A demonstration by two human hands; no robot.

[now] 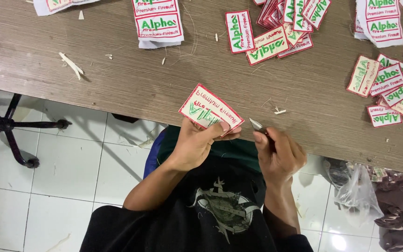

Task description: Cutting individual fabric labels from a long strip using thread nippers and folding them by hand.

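My left hand [197, 142] pinches a white embroidered patch [209, 108] with a red border and green lettering, held over the near edge of the wooden table [117, 79]. My right hand [278, 154] is closed around a small metal cutting tool [257, 125] whose tip points at the patch's right corner, just short of it. Both hands hover in front of my dark shirt.
Several loose patches lie in heaps at the table's far middle [276, 32] and right side [388, 84], with uncut strips [157, 21] further left. Thread and fabric scraps dot the wood. A chair base [5, 126] stands on the tiled floor; a plastic bag [357, 191] hangs at right.
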